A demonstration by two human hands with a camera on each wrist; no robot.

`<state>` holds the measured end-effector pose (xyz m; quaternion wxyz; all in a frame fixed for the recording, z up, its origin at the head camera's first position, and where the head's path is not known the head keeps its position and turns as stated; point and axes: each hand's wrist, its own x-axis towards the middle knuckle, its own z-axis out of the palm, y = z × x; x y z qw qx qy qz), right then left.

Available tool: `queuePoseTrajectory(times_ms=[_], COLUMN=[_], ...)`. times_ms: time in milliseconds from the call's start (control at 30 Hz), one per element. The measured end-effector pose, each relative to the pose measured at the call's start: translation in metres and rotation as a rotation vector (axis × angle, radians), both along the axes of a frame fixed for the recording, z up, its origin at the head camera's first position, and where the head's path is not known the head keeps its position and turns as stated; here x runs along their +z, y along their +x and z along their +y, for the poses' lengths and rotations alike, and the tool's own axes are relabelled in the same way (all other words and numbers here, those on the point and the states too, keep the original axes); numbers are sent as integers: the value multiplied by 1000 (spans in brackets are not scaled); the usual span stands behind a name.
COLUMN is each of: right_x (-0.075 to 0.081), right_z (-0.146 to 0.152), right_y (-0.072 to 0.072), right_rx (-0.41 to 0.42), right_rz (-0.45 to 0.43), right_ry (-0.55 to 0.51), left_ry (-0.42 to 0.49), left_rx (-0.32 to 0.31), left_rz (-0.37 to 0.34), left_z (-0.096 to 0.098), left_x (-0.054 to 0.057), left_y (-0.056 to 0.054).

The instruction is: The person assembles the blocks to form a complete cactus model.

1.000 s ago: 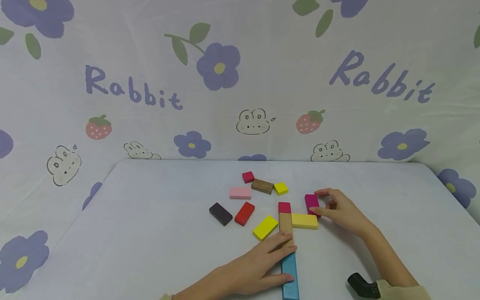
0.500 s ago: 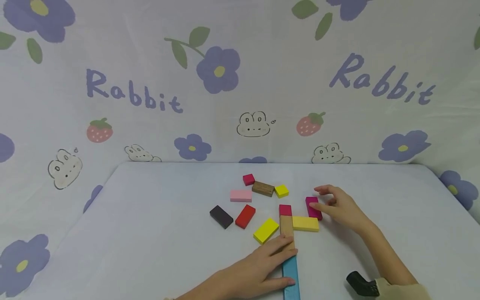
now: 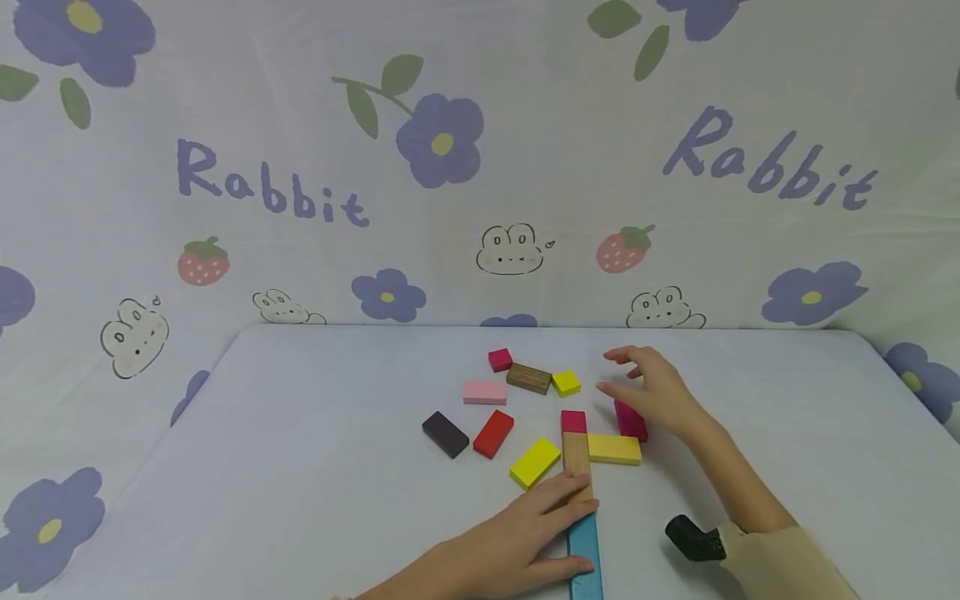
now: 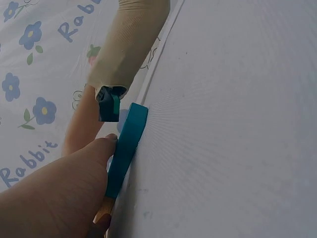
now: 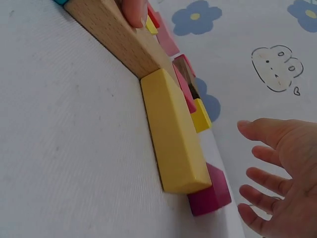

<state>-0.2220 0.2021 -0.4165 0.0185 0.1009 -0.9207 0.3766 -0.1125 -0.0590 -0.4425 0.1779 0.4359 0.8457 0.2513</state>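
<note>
My left hand (image 3: 525,529) rests on a row of blocks, its fingers lying nearly straight across a tan wooden block (image 3: 575,450) and a long blue block (image 3: 585,542). At the far end of that row sits a crimson block (image 3: 573,422). A pale yellow block (image 3: 615,449) extends to the right from the tan one, and a magenta block (image 3: 630,422) stands at its right end, partly covered by my right hand (image 3: 652,392) in the head view. In the right wrist view, the right hand's fingers are spread and hold nothing, apart from the magenta block.
Left of the row lie a bright yellow block (image 3: 536,462), a red block (image 3: 493,433) and a black block (image 3: 446,434). Farther back are a pink block (image 3: 484,392), a brown block (image 3: 528,378), a small yellow block (image 3: 566,383) and a small red block (image 3: 500,360).
My right hand has let go of the magenta block and moved up and to the left of it. The left hand stays on the row, and the blocks keep their places.
</note>
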Motion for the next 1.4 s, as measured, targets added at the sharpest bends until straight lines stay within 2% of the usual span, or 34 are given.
queuePoseTrajectory(times_ms=[233, 367, 767, 1000, 1400], right_x=[0, -1, -11, -16, -19], right_z=[-18, -27, -53, -60, -68], right_y=[-13, -21, -35, -33, -36], right_rx=[58, 95, 201, 209, 189], right_rz=[30, 39, -9, -55, -2], right_ry=[9, 1, 5, 29, 116], left_ry=[28, 41, 39, 45, 62], left_rx=[-12, -16, -24, -33, -38], left_rz=[19, 6, 21, 45, 37], left_z=[-2, -2, -2, -2, -3], left_x=[-1, -2, -4, -8, -8], left_y=[0, -2, -3, -4, -3])
